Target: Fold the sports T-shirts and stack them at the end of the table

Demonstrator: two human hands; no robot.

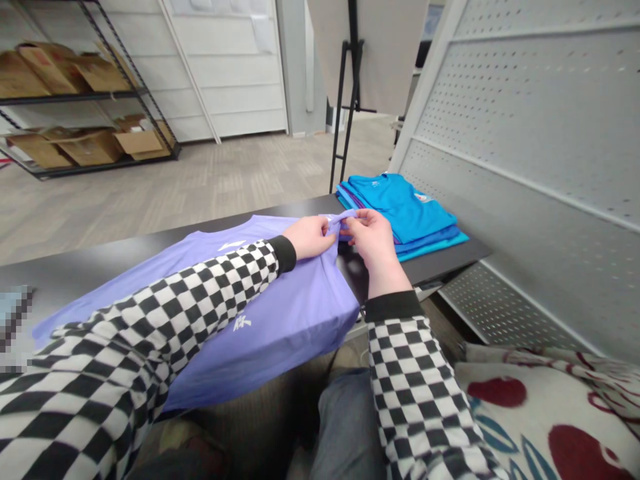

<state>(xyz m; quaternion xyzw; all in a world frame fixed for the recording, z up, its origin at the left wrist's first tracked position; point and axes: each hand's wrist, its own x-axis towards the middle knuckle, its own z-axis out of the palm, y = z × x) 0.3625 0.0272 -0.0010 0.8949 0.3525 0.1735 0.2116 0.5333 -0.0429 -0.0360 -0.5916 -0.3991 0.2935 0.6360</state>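
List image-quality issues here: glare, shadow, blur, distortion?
Head view: soft sheen on the dark table; deep shadow below the purple shirt. Head view: cardboard boxes look soft; shelf rack and perforated panel lean, likely wide-angle stretch or camera tilt. Head view: blocky pixelated patch at the left edge.

The person's left hand (311, 237) and right hand (373, 239) pinch a lavender shirt (295, 300) (perhaps by its collar; the grip obscures it) beside folded blue shirts (397, 210) on a dark table (125, 257).
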